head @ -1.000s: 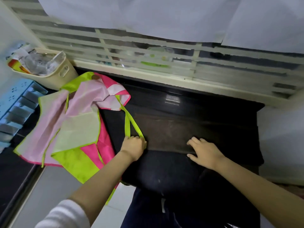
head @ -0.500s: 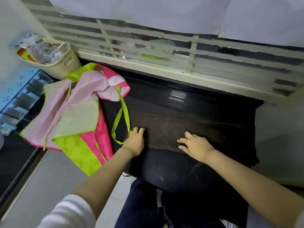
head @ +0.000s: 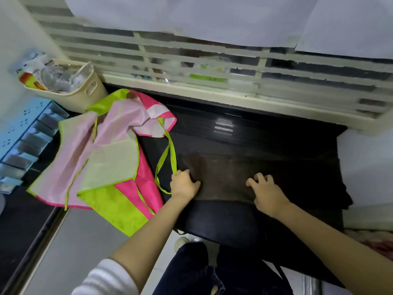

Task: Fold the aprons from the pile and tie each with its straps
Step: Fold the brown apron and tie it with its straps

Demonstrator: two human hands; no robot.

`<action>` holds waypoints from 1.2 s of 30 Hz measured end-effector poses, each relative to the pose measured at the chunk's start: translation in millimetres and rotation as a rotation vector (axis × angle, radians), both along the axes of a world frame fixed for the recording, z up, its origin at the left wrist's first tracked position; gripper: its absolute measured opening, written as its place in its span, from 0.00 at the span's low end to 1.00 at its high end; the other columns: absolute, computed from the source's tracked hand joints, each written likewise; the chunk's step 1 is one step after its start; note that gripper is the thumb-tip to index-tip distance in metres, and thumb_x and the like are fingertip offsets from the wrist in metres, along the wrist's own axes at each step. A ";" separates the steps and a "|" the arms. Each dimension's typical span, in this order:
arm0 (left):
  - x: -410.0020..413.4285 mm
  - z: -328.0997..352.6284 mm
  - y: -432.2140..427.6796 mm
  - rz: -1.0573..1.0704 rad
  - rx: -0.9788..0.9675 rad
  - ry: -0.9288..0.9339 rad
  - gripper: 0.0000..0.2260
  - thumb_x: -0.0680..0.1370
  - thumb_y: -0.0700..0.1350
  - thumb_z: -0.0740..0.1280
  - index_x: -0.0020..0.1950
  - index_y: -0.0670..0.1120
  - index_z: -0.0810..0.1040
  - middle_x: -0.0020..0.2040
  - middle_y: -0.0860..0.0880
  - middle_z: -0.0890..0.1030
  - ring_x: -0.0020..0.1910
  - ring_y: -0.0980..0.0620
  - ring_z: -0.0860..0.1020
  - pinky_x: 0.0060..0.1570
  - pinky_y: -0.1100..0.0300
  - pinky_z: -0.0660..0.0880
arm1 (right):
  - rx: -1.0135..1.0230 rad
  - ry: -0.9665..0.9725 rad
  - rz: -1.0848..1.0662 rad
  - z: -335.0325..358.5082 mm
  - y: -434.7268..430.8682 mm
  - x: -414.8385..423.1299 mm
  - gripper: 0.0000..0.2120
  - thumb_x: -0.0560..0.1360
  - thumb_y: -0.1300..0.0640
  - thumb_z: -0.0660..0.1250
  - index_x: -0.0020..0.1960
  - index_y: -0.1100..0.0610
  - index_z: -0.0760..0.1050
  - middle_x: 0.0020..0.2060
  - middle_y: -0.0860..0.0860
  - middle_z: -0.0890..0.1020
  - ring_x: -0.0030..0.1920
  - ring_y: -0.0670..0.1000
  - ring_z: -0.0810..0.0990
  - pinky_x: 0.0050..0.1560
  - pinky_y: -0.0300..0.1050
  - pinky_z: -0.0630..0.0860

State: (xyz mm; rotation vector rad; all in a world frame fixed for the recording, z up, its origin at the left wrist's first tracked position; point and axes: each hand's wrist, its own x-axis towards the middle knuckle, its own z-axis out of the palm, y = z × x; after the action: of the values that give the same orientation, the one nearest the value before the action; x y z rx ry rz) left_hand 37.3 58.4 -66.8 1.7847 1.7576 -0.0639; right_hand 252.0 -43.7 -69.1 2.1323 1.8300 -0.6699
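A dark apron [head: 265,145] lies spread over the black counter, its lower part hanging off the front edge. It has a brownish panel [head: 223,173] in the middle. My left hand [head: 184,185] is at the panel's left end, fingers curled into the cloth. My right hand [head: 266,192] is at the panel's right end, fingers bent and digging into the fabric. To the left lies a pile of pink and lime-green aprons [head: 102,158]. A green strap loop [head: 168,158] trails from the pile beside my left hand.
A cream basket [head: 80,92] full of packets stands at the back left by the barred window [head: 212,67]. A blue rack [head: 23,137] sits at the far left. The colourful pile overhangs the counter's front edge. My dark trousers [head: 202,271] are below.
My left hand let go of the green strap, which now lies in a loop, and moved onto the dark apron. Both hands' fingers went from flat to curled on the cloth.
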 end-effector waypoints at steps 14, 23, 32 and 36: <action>-127.0 26.8 52.2 -0.124 0.352 -0.196 0.11 0.74 0.44 0.70 0.52 0.40 0.73 0.47 0.41 0.79 0.50 0.41 0.76 0.45 0.52 0.67 | 0.051 0.106 0.041 -6.9 42.8 -113.1 0.28 0.79 0.57 0.58 0.76 0.51 0.51 0.74 0.53 0.57 0.70 0.58 0.60 0.63 0.51 0.70; -172.5 10.9 78.3 -0.337 0.351 0.033 0.19 0.72 0.35 0.65 0.63 0.43 0.72 0.57 0.43 0.72 0.58 0.41 0.71 0.56 0.50 0.67 | 0.145 0.159 0.018 -2.1 72.7 -132.1 0.28 0.78 0.61 0.61 0.75 0.56 0.55 0.71 0.52 0.61 0.67 0.52 0.65 0.62 0.43 0.71; -123.6 -3.4 111.7 -0.706 0.246 0.257 0.30 0.75 0.43 0.67 0.75 0.49 0.58 0.74 0.48 0.60 0.74 0.47 0.56 0.72 0.48 0.49 | 0.131 0.080 -0.058 4.7 109.7 -124.1 0.27 0.78 0.60 0.62 0.74 0.56 0.56 0.66 0.55 0.65 0.55 0.51 0.75 0.50 0.41 0.76; -119.8 -4.6 121.5 -0.745 0.218 0.318 0.35 0.73 0.48 0.70 0.75 0.49 0.56 0.71 0.48 0.64 0.70 0.47 0.61 0.70 0.50 0.53 | 0.097 0.054 -0.069 2.9 116.4 -119.8 0.20 0.79 0.56 0.62 0.69 0.56 0.62 0.62 0.54 0.68 0.49 0.51 0.76 0.43 0.41 0.74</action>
State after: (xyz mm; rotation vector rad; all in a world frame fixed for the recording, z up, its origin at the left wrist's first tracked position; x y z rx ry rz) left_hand -82.6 180.0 -71.4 2.6223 1.2241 -0.4993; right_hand 132.2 72.7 -66.2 2.2704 1.8599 -0.6738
